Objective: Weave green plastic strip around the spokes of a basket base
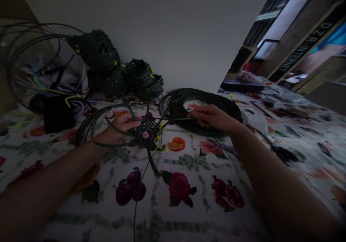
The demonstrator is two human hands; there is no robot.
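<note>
A small round woven piece of dark green strip (144,135) lies on the floral cloth, with long spokes radiating from it and a pink spot at its centre. My left hand (120,126) grips the spokes at its left side. My right hand (212,117) pinches a thin dark green strand (181,118) running towards the woven centre. Just behind that hand lies a large coil of dark green strip (200,121). Small yellow clips mark the woven piece's edge.
Dark woven basket shapes (96,51) with yellow clips stand against a white wall (135,18). Loose looped strands (35,47) and a black pouch (58,114) lie at the left. A dark tool (283,153) and scattered clutter lie on the cloth (189,162) at the right.
</note>
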